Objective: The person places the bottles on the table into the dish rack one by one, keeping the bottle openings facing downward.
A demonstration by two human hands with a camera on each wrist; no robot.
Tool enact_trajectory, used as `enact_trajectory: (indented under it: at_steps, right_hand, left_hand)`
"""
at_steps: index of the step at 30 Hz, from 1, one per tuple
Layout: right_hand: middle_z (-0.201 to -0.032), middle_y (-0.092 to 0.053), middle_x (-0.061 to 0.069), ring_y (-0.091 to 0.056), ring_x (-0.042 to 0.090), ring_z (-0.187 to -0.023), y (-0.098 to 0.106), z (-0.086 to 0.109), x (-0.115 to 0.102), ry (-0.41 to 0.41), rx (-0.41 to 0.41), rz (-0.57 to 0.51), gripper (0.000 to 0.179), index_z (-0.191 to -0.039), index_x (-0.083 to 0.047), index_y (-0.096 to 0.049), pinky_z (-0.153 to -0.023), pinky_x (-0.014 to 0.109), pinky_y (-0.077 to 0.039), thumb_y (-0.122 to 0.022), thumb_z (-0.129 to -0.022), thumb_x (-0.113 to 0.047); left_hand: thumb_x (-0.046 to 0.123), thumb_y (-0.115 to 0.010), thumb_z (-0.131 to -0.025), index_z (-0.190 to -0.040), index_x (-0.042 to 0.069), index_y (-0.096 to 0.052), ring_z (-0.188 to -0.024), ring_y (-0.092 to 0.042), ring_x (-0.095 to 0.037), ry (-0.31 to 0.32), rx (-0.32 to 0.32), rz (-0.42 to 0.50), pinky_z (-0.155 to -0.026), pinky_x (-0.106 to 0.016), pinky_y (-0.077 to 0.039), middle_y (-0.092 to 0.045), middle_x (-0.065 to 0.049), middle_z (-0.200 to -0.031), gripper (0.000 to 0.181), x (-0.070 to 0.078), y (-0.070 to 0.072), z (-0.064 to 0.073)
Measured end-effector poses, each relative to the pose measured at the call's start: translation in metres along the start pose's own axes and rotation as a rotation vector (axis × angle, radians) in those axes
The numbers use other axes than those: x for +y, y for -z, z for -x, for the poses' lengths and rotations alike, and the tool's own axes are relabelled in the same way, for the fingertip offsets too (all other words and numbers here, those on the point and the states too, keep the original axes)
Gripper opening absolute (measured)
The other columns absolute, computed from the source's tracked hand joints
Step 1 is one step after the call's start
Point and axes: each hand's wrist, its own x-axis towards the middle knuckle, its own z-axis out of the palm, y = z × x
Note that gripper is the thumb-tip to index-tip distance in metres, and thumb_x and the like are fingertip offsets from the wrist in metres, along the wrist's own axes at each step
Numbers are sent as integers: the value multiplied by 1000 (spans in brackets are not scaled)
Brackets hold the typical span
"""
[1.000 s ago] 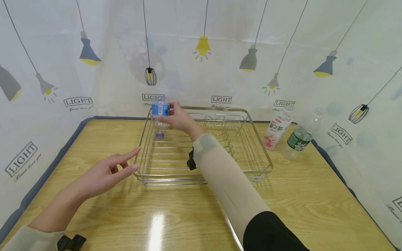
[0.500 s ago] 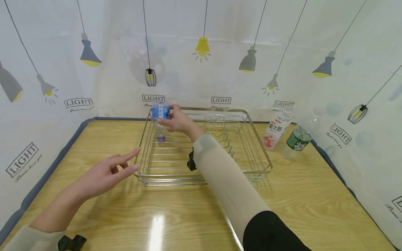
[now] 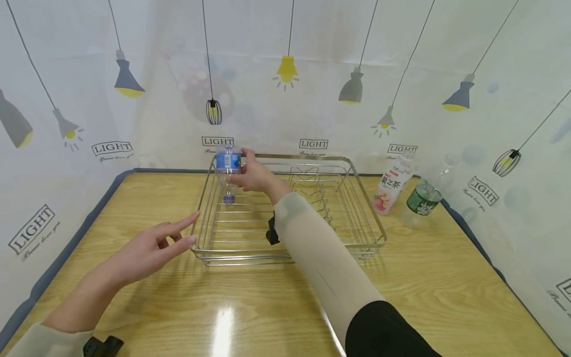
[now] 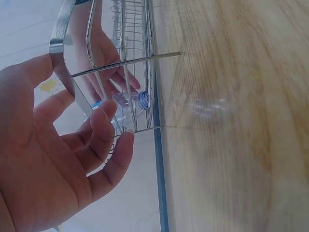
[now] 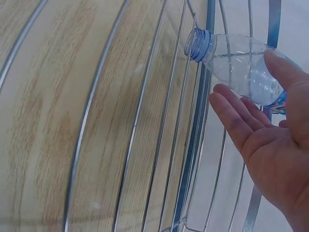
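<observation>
A clear plastic bottle (image 3: 228,186) with a blue label stands upside down at the back left of the wire dish rack (image 3: 285,246). Its capless blue neck (image 5: 200,45) points down at the bottom wires. My right hand (image 3: 257,174) holds the bottle from the right, thumb on its near side; in the right wrist view the lower fingers lie beside it, slightly apart. My left hand (image 3: 142,248) touches the rack's left rim from outside with straight index finger and thumb. Its other fingers are bent, as the left wrist view shows.
Two more bottles stand on the wooden table (image 3: 285,302) right of the rack: one with a white and pink label (image 3: 390,188), one clear with a green label (image 3: 423,199). A printed curtain (image 3: 250,89) closes off the back and sides.
The inverted bottle has come down slightly, with my right hand around it, to the rack's bottom wires. My left hand stays at the rim.
</observation>
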Motion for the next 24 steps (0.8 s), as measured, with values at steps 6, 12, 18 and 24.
enact_trajectory:
  at_steps: [6, 12, 18, 24]
  right_hand:
    - [-148, -59, 29, -70, 46, -125, -1, 0, 1, 27, 8, -25, 110, -177, -24, 7, -107, 57, -59, -76, -106, -19]
    - [-151, -57, 29, -69, 45, -127, -1, -2, 2, 13, 1, -30, 109, -177, -26, 7, -107, 52, -60, -76, -106, -19]
    - [-146, -59, 28, -70, 45, -126, -1, -2, 1, 4, -7, -23, 109, -177, -27, 7, -108, 53, -60, -75, -106, -20]
    - [-147, -58, 28, -73, 42, -120, -1, -1, 2, 5, -8, -15, 108, -178, -25, 6, -105, 52, -61, -75, -107, -22]
  left_hand:
    - [47, -60, -114, -171, 34, -41, -70, -52, -15, 0, 1, 4, -61, -31, -48, -63, -5, -107, 62, 0, -1, 0]
    - [47, -59, -114, -171, 33, -41, -71, -51, -15, 4, 1, 3, -61, -31, -48, -64, -5, -106, 62, 0, -1, 0]
    - [48, -59, -114, -172, 34, -40, -72, -53, -16, 18, -6, 7, -62, -32, -48, -63, -5, -107, 63, 1, 0, 0]
    - [48, -59, -114, -172, 34, -39, -72, -53, -16, 22, -6, 2, -62, -32, -48, -63, -5, -107, 63, 0, 0, 0]
